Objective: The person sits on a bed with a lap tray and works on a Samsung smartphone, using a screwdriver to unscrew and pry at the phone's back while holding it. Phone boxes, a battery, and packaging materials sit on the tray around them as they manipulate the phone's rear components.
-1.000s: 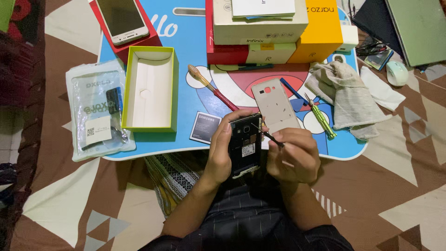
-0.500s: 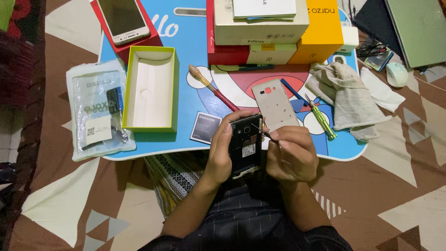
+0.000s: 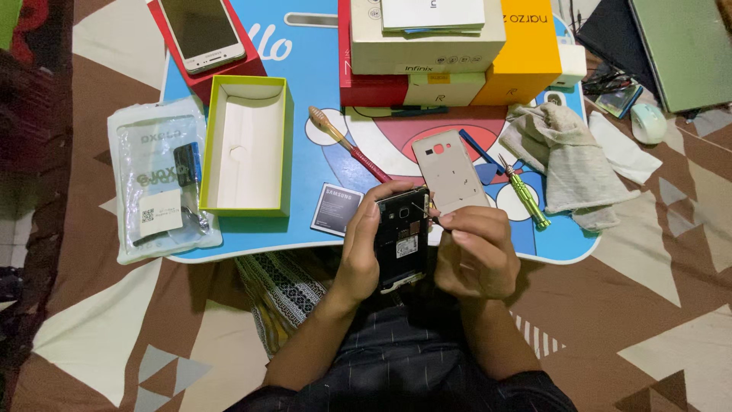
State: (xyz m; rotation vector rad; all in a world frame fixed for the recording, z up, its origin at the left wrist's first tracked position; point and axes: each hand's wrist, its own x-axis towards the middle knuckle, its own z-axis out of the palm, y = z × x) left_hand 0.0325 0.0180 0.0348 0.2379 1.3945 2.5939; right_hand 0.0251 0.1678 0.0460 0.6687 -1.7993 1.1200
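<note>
Left hand point(image 3: 364, 248) gripped opened phone point(image 3: 402, 236); right hand point(image 3: 474, 252) pinched a thin tool point(image 3: 435, 219) at its edge. Slip risked gouging exposed board.

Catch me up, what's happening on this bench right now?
A person holds an opened phone, back cover off, in the left hand. The right hand pinches something small at its upper edge; what it is cannot be told. The removed back cover, a battery and a green screwdriver lie on the blue lap table.
</note>
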